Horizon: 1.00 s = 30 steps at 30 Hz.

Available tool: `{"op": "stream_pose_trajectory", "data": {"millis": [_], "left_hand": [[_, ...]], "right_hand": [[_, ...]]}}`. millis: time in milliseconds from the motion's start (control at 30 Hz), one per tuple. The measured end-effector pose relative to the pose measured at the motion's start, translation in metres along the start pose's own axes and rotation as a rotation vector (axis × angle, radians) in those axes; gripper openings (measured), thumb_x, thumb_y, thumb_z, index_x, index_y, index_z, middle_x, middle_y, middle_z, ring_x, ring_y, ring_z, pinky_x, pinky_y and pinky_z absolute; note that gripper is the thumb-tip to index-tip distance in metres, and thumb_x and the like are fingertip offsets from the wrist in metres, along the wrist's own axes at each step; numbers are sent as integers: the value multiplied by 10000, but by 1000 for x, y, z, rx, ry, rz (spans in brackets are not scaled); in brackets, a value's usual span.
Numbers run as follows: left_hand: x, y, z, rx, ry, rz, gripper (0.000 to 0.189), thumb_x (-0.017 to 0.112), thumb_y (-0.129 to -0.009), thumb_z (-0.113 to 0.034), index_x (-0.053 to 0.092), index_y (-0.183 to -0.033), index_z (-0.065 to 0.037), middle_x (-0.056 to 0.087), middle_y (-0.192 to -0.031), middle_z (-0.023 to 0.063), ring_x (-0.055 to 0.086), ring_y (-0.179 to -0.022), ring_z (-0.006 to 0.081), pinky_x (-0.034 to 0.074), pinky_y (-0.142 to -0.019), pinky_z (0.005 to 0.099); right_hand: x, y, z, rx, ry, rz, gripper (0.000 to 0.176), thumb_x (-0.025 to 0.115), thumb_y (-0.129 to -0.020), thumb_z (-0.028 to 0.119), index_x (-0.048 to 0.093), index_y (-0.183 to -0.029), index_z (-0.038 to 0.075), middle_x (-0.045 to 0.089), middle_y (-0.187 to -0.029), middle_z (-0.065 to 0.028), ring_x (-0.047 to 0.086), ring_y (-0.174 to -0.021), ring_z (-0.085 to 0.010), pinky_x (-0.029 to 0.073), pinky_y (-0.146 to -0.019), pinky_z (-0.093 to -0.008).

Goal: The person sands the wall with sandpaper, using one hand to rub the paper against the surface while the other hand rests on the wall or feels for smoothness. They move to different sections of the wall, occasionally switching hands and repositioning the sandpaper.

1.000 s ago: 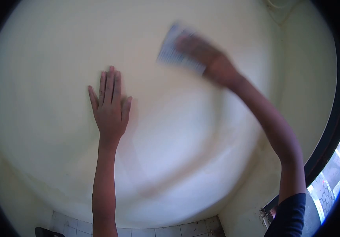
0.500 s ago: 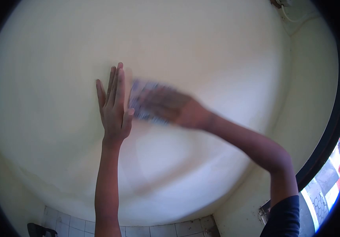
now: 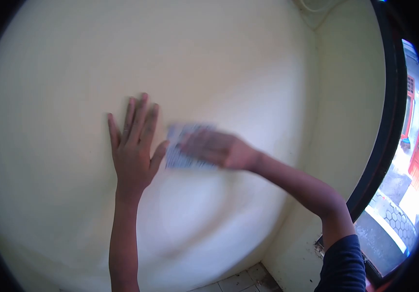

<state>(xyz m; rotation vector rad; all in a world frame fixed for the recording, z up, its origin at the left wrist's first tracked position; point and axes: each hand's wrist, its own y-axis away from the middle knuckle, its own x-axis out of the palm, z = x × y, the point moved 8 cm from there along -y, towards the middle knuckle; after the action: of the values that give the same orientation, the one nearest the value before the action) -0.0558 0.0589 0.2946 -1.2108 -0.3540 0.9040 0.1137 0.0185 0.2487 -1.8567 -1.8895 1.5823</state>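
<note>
My left hand (image 3: 134, 151) lies against the pale wall (image 3: 209, 58), fingers pointing up and spread, holding nothing. To its right, my right hand (image 3: 212, 147) presses a patterned blue-and-white sheet or cloth (image 3: 175, 158) on the wall; motion blurs both. The sheet's left edge is close to my left thumb. Its middle and part of its right side are hidden under my right hand, whose fingers lie flat and together over it.
At the right, a dark-framed opening (image 3: 389, 112) shows a bright outdoor area. Floor tiles (image 3: 236, 281) show along the bottom, by the wall corner. A cable (image 3: 315, 10) hangs at the top right.
The view has turned right, showing more of the opening. My left hand's fingers have spread wider. My right hand and the sheet appear a little lower, and the sheet looks less tilted.
</note>
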Motion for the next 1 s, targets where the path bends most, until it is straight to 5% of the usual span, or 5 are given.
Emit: {"op": "stream_pose_trajectory", "data": {"millis": [267,467,667,867,1000], "left_hand": [[22,-20,-15,51,20,87,665,475,-996,-472,389,-1541,-102,350,-1619,82,273,-1518,287,90,-1224,606],[18,-32,0,59,80,62,683,479,-998,-452,343,-1557,-84,349,-1619,77,275,-1518,283,92,-1224,609],[53,-44,-71,94,149,85,689,455,-1005,-476,336,-1562,-87,343,-1622,79,286,-1514,269,90,-1229,592],[70,-65,-115,110,407,-28,667,435,-1009,-520,401,-1537,-114,396,-1594,64,332,-1491,263,115,-1232,585],[72,-70,-110,218,215,85,636,461,-999,-500,427,-1527,-147,399,-1593,56,339,-1489,253,125,-1237,569]], "right_hand": [[-77,29,-100,694,367,-720,720,472,-717,-222,586,-1374,51,532,-1468,-148,453,-1407,-307,343,-1199,-458],[-26,-18,-14,58,277,-87,531,646,-796,-43,631,-1318,52,609,-1390,-111,562,-1316,-303,454,-1129,-443],[-101,76,-117,756,354,-837,611,470,-782,-190,588,-1340,29,581,-1410,-170,512,-1348,-367,397,-1164,-471],[-15,94,-45,169,177,-205,565,658,-848,75,547,-1401,49,573,-1428,-132,530,-1348,-293,398,-1172,-444],[-101,123,-121,620,256,-612,555,537,-827,-107,564,-1367,19,561,-1435,-163,475,-1383,-356,325,-1202,-461]]}}
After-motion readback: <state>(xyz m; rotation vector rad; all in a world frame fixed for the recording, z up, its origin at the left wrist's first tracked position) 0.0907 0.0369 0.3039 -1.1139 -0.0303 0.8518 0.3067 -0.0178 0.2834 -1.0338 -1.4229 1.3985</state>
